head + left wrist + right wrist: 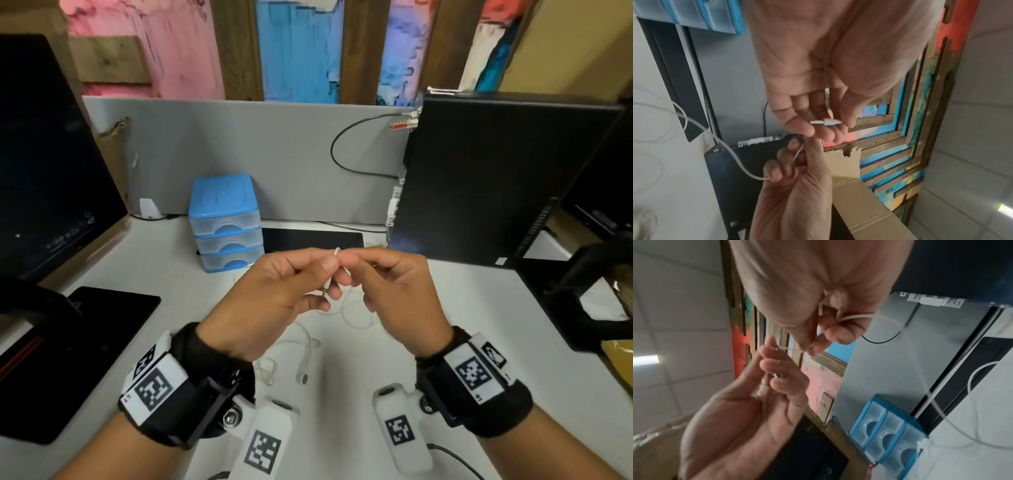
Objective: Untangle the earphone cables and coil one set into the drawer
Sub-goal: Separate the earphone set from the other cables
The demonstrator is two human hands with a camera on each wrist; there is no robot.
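Both hands are raised over the white desk [462, 308]. My left hand [328, 280] pinches the white earphone plug [826, 122] between thumb and fingers. My right hand [352, 270] pinches the thin white cable [791, 349] just beyond the plug, and more cable [715, 136] trails from its curled fingers down to the desk. Loose loops and two earbuds [304, 371] lie on the desk under my wrists. The blue three-drawer unit [226, 222] stands behind my left hand with its drawers closed. Another bit of white cable [923, 446] lies by its bottom drawer.
A black computer tower [496, 178] stands at the right rear, a dark monitor [44, 164] at the left. A black pad [78, 359] lies front left and a flat black device [311, 240] behind my hands. A grey partition [257, 144] closes the back.
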